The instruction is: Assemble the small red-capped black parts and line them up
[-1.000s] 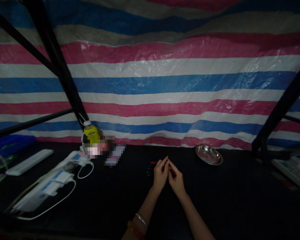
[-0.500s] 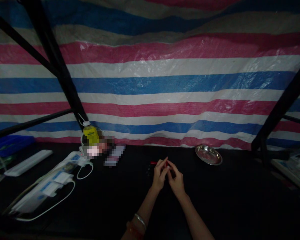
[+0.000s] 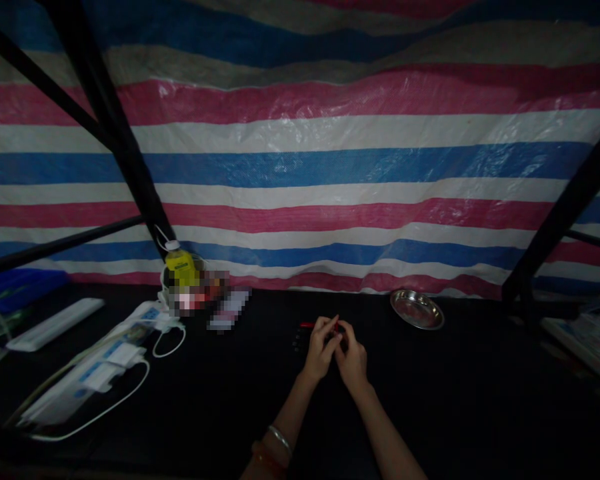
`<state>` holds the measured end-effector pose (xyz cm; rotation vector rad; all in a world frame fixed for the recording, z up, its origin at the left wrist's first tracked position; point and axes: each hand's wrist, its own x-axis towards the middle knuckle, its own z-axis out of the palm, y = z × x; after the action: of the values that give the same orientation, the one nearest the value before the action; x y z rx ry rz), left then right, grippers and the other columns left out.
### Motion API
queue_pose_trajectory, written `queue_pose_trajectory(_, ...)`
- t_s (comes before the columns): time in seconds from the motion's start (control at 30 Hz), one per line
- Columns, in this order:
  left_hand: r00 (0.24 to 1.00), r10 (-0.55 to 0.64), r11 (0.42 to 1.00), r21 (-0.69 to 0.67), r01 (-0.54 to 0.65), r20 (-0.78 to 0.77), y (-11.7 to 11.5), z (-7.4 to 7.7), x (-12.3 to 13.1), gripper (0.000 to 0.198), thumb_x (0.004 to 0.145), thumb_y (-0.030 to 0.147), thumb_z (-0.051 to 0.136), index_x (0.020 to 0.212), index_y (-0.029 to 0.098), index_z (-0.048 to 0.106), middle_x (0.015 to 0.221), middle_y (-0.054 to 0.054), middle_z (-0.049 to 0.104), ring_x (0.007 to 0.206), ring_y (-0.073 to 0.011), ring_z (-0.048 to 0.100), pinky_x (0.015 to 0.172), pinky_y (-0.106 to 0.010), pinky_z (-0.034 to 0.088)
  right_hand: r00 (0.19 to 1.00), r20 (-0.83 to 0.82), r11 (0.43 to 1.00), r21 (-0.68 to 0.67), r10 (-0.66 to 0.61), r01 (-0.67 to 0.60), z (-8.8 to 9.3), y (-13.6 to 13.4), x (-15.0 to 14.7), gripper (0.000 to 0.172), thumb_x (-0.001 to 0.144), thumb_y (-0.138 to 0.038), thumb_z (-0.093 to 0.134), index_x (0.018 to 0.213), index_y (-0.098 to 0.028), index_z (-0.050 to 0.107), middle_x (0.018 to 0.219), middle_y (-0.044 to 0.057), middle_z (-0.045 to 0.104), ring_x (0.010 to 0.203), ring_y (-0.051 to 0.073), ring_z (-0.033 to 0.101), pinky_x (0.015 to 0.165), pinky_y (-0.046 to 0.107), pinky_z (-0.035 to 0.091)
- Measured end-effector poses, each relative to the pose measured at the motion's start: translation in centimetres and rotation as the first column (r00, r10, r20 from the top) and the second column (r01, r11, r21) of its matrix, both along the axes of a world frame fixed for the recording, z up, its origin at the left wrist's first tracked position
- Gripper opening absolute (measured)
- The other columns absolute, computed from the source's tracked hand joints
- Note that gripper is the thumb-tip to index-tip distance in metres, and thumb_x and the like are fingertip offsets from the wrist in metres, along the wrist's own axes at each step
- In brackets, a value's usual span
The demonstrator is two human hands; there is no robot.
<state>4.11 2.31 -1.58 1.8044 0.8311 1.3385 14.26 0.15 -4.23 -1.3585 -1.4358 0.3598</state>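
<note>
My left hand (image 3: pixel 319 351) and my right hand (image 3: pixel 351 358) meet over a black tabletop (image 3: pixel 430 400), fingertips pinched together. Both hands are closed on something small and dark that I cannot make out. A thin red object (image 3: pixel 310 325) lies on the table just behind my left fingers, with a few small dark pieces (image 3: pixel 297 341) beside it. A bracelet sits on my left wrist.
A shiny metal dish (image 3: pixel 417 309) lies at the back right. At the left are a yellow bottle (image 3: pixel 181 267), white power strips (image 3: pixel 95 370) with cables and a flat white bar (image 3: pixel 55 323). A striped tarp hangs behind, with black frame bars on both sides.
My fingers have curled in more tightly and the hands have closed together; they stay in the same spot over the table. Nothing else has moved.
</note>
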Motion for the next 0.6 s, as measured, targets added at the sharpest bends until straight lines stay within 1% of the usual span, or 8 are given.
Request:
queue_pose_trajectory(0.07,0.993,0.086,0.996,0.019,-0.085,-0.085,0.0,0.1,0.0,0.04,0.085,0.033,0.043,0.12,0.019,0.055,0.099,-0.007,0.051,0.092,-0.0177,0.052,0.083,-0.034,0.041,0.999,-0.044,1.0,-0.018,-0.025,0.024,0.1,0.3,-0.1,0.038,0.083,-0.038,0.045,0.116,-0.021,0.052,0.08,0.003,0.069,0.061,0.016,0.065,0.053,0.022,0.047)
queue_pose_trajectory(0.13,0.939,0.278,0.961,0.044,-0.275,-0.204,0.1,0.1,-0.1,0.037,0.085,0.032,0.043,0.118,0.019,0.055,0.105,-0.008,0.054,0.101,-0.0196,0.051,0.09,-0.038,0.037,0.991,-0.116,0.997,-0.045,-0.069,0.064,0.3,0.6,-0.1,0.037,0.083,-0.039,0.045,0.113,-0.02,0.051,0.077,0.003,0.069,0.06,0.016,0.064,0.053,0.023,0.046)
queue_pose_trajectory(0.2,0.806,0.498,0.861,0.068,-0.505,-0.321,0.4,0.0,-0.3,0.037,0.086,0.029,0.042,0.118,0.019,0.055,0.11,-0.009,0.055,0.107,-0.0218,0.049,0.094,-0.042,0.032,0.975,-0.183,0.991,-0.074,-0.122,0.11,0.5,0.9,-0.1,0.035,0.082,-0.04,0.045,0.111,-0.02,0.051,0.073,0.003,0.068,0.061,0.017,0.065,0.054,0.024,0.046)
queue_pose_trajectory(0.27,0.656,0.631,0.74,0.068,-0.669,-0.413,0.8,-0.1,-0.6,0.038,0.086,0.025,0.041,0.121,0.017,0.052,0.114,-0.011,0.055,0.11,-0.0236,0.049,0.094,-0.044,0.029,0.96,-0.225,0.984,-0.1,-0.166,0.147,0.5,1.2,-0.1,0.034,0.081,-0.04,0.045,0.108,-0.02,0.05,0.071,0.003,0.068,0.062,0.018,0.065,0.055,0.025,0.046)
queue_pose_trajectory(0.33,0.559,0.675,0.658,0.05,-0.751,-0.482,1.0,-0.1,-0.9,0.04,0.085,0.022,0.038,0.123,0.015,0.049,0.118,-0.013,0.054,0.11,-0.0244,0.049,0.093,-0.046,0.029,0.95,-0.246,0.979,-0.114,-0.194,0.171,0.4,1.6,-0.1,0.033,0.08,-0.04,0.046,0.105,-0.019,0.05,0.068,0.003,0.067,0.06,0.018,0.064,0.053,0.025,0.046)
queue_pose_trajectory(0.37,0.537,0.674,0.64,0.039,-0.767,-0.507,1.1,-0.1,-1.1,0.041,0.085,0.021,0.038,0.124,0.015,0.047,0.119,-0.014,0.054,0.11,-0.0244,0.05,0.093,-0.046,0.029,0.947,-0.251,0.978,-0.114,-0.2,0.176,0.4,1.8,-0.1,0.033,0.079,-0.04,0.046,0.105,-0.019,0.05,0.067,0.002,0.066,0.059,0.019,0.064,0.053,0.025,0.045)
queue_pose_trajectory(0.43,0.53,0.651,0.636,0.011,-0.771,-0.543,1.1,-0.1,-1.2,0.042,0.085,0.02,0.037,0.126,0.013,0.045,0.12,-0.015,0.054,0.109,-0.0238,0.051,0.094,-0.046,0.028,0.946,-0.255,0.978,-0.107,-0.2,0.178,0.2,2.4,-0.2,0.033,0.079,-0.04,0.045,0.104,-0.019,0.049,0.066,0.002,0.066,0.058,0.019,0.063,0.053,0.026,0.045)
queue_pose_trajectory(0.6,0.542,0.605,0.656,-0.021,-0.755,-0.584,1.2,-0.2,-1.0,0.043,0.083,0.018,0.038,0.126,0.013,0.043,0.123,-0.015,0.052,0.109,-0.0229,0.051,0.097,-0.046,0.025,0.953,-0.247,0.982,-0.106,-0.176,0.154,-0.1,3.7,-1.0,0.032,0.08,-0.039,0.043,0.105,-0.019,0.047,0.067,0.002,0.065,0.059,0.019,0.063,0.056,0.027,0.046)
